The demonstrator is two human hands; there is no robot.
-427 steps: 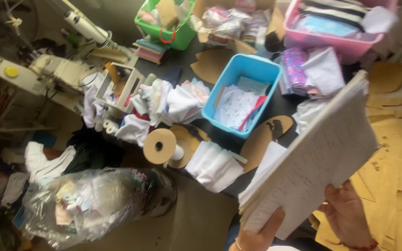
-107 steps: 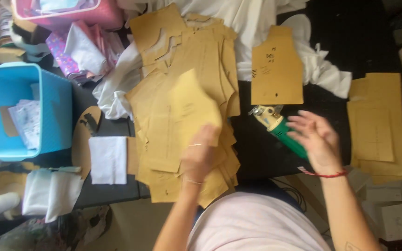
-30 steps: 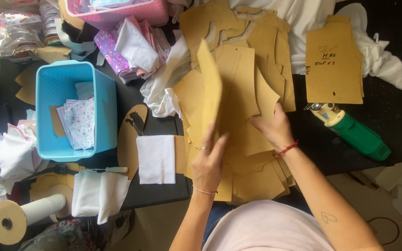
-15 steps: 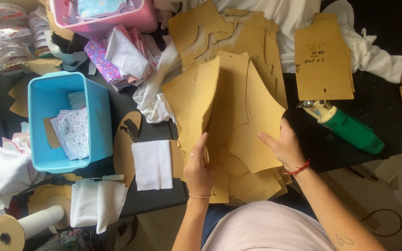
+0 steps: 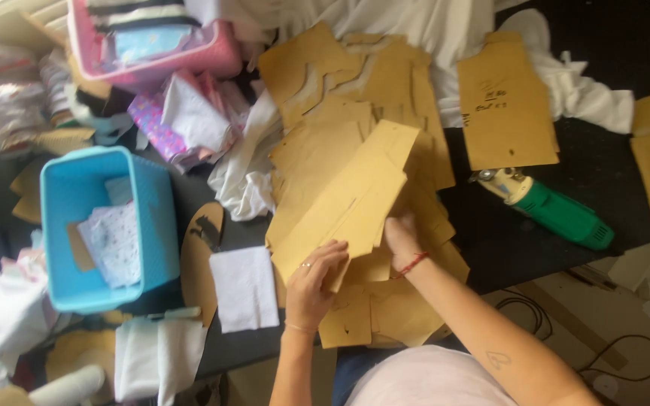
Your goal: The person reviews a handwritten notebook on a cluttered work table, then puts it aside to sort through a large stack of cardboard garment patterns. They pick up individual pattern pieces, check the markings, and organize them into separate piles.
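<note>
Head view, sorting of brown paper patterns on a dark table point(image 5: 536, 248). I see the left hand point(image 5: 316, 280) closed on the near edge of a bundle of pattern pieces point(image 5: 344, 199), fingers curled over the top and thumb beneath, tilting the bundle up off the main stack of patterns point(image 5: 370, 316). The right hand point(image 5: 402, 239) is tucked under the raised bundle; its fingers are hidden, so I cannot tell how far it is open or whether it grips anything.

Change from half a second ago: then a single large piece stood nearly upright between the hands; now several pieces are gathered together and lean at a shallower angle toward the left. I judge that the leafing through the stack has moved on to a deeper layer.

Unchanged surroundings: the green cutting tool point(image 5: 554, 210) lies to the right, apart from both hands; the blue basket point(image 5: 156, 218) and the white fabric square point(image 5: 246, 289) sit to the left.
</note>
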